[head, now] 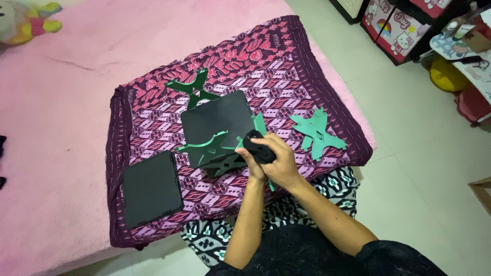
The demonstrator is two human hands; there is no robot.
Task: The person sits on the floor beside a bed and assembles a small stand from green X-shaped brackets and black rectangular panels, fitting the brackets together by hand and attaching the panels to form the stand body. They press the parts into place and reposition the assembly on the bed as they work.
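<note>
Nearest to me, over my dark lap and a black-and-white patterned cloth [337, 186], my two hands meet. My right hand [282, 166] curls around a black wad of cloth [258, 148], fingers closed on it, pressing it against the green cut-out piece [209, 148] that leans on the black panel [217, 122]. My left hand [250, 162] sits just beneath, mostly hidden behind the right; I cannot tell how its fingers lie.

To the left, a second flat black panel [151, 189] lies on the purple and pink patterned blanket [286, 66]. To the right of my hands, well apart from the panel, a lighter green star-like cut-out [317, 134] lies flat. Beyond the standing panel, another dark green cross-shaped piece [194, 87] rests on the blanket.

Farther off, a pink fluffy rug [66, 102] spreads left, with a plush toy [25, 20] at its corner. At the far right stand pink and white cartoon-printed storage boxes [394, 25] on the pale tile floor [424, 153].
</note>
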